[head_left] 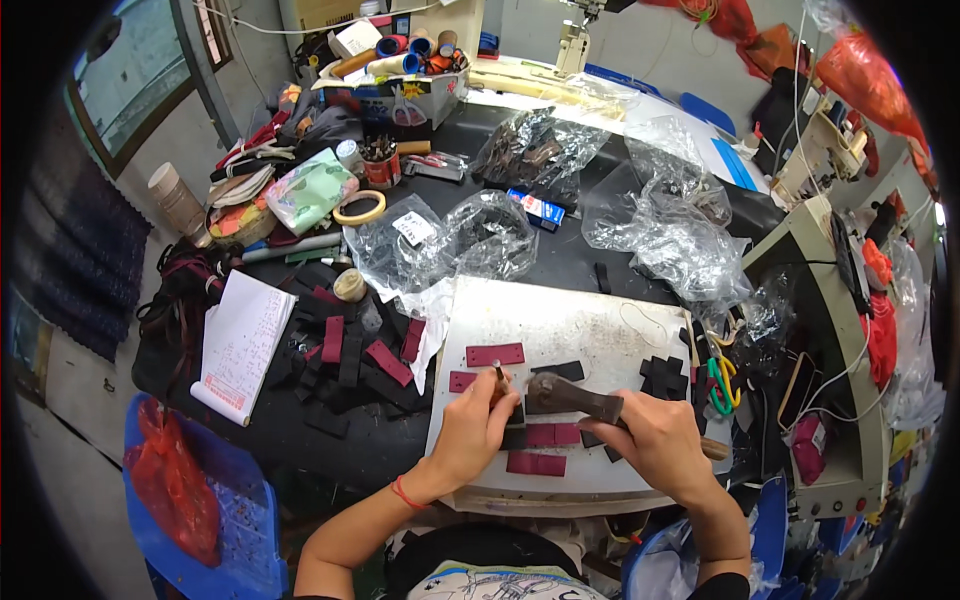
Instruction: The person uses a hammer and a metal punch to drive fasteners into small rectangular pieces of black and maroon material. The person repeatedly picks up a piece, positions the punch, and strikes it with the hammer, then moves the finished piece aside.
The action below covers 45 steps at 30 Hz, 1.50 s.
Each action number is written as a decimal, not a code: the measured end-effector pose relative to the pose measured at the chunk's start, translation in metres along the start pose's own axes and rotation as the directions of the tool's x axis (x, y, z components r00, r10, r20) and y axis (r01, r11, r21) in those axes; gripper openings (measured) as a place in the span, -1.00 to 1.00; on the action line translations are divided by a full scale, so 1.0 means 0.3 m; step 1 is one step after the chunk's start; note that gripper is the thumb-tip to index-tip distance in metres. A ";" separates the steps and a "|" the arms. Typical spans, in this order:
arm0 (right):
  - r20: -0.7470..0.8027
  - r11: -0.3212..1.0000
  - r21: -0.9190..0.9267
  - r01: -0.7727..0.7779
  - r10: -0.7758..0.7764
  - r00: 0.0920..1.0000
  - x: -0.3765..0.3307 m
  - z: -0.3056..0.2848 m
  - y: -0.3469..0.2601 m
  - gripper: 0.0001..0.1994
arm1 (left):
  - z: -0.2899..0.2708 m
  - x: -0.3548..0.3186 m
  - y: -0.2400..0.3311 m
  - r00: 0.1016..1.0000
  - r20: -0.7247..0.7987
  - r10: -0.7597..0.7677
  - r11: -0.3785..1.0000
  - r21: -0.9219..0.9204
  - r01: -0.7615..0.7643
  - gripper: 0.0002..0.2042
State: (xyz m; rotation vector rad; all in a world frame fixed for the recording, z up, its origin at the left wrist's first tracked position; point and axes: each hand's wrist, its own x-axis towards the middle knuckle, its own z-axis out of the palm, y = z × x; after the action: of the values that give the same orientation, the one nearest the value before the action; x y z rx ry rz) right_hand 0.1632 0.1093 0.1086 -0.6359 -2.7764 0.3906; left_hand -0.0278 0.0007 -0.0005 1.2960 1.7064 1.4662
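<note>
My left hand (474,428) is closed around a thin upright metal rod (498,372) that looks like a hand punch, held over the strips on a white board (540,312). In my right hand (662,440) is a hammer (570,396), gripped close to its head, with the wooden handle running out to the right. The hammer head hangs just right of the rod, apart from it. Around my hands lie maroon strips (495,354) with small holes and black strips (558,371). What lies under the rod's tip is hidden by my left hand.
Left of the board is a pile of black and maroon strips (350,350) beside a notepad (245,340). Clear plastic bags (670,240) and a tape roll (359,207) lie farther back. Scissors (722,380) with green and yellow handles sit at right. Blue chairs (245,500) stand nearby.
</note>
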 end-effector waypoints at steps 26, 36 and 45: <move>-0.162 0.991 0.090 -0.101 0.115 0.980 0.010 0.001 -0.027 -0.79 | -0.036 0.020 0.010 0.995 0.003 -0.096 0.967 -0.236 0.094 -0.81; 0.114 1.000 -0.008 0.023 -0.022 0.993 0.034 0.138 -0.070 -0.67 | -0.168 -0.064 -0.017 0.971 -0.047 -0.233 0.853 -0.491 0.180 -0.76; 0.165 0.999 -0.050 -0.018 0.026 0.986 0.044 0.149 -0.080 -0.66 | -0.176 -0.071 -0.047 0.974 0.016 -0.227 0.885 -0.414 0.213 -0.78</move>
State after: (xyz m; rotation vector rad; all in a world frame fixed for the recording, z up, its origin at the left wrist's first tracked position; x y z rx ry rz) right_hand 0.1284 0.0855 0.0774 -0.6740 -2.9471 0.3993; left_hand -0.0694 -0.0405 -0.0037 0.8274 1.4032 1.6064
